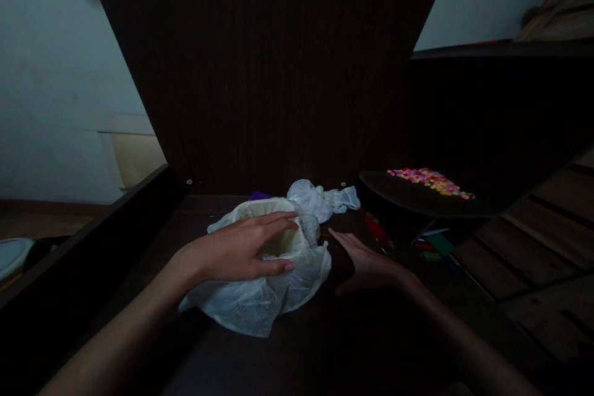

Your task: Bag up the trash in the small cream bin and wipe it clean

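Observation:
A pale container draped in a thin white plastic bag rests on the dark wooden surface. Over its opening lies my left hand, fingers stretched out and apart; whether it presses on the rim I cannot tell. My right hand is just to the right of the bag, thumb and fingers spread, holding nothing I can see. Behind the container sits a second white plastic bag, its end twisted together. What the container holds is mostly hidden by my left hand and the dim light.
A dark curved shelf at the right bears a pile of small pink and yellow pieces. Below it lie red and green items. A tall dark panel rises behind, and a raised dark side board runs along the left.

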Motion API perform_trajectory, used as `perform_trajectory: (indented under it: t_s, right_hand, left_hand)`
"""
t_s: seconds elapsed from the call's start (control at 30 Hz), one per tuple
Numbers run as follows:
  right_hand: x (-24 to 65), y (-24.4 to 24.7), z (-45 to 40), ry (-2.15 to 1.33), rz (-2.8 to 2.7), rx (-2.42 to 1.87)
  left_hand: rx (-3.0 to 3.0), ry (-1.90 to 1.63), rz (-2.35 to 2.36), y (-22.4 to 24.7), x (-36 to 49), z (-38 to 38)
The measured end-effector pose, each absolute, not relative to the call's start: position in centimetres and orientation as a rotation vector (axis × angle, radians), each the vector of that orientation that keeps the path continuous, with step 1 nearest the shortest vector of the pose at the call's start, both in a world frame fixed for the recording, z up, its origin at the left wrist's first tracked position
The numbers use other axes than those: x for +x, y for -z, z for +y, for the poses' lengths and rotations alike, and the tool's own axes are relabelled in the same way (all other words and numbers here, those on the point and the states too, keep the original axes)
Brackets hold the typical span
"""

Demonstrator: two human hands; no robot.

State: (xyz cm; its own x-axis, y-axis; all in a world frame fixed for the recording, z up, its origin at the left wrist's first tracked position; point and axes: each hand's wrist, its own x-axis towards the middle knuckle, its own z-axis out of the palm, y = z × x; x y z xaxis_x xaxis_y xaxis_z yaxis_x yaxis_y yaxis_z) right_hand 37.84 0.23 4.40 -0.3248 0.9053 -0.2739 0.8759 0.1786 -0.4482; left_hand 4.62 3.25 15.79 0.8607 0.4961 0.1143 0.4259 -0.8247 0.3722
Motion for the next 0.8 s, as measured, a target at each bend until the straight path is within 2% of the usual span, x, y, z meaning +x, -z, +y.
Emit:
perform_trajectory:
  t_s: [0.3, 0.43, 0.6, 0.8]
  right_hand:
    - [39.5, -5.1, -1.3, -0.632, -2.373, -1.921]
    - [41.6, -8.1, -2.0, -0.470, -2.272, -1.929]
    - [42.9, -13.3, -3.2, -0.381, -2.186, -1.776]
    - [37.8, -18.4, -3.4, -0.326, -2.246, -1.503]
  left_hand:
    - [2.669, -0.326, 0.694, -15.8, 4.7, 3.0]
    - [2.691, -0.412, 0.723, -16.2, 4.2, 2.8]
    - [2.620, -0.719, 0.908, -16.3, 2.1, 3.7]
    - [2.459, -0.942, 1.111, -15.6, 0.2, 4.8]
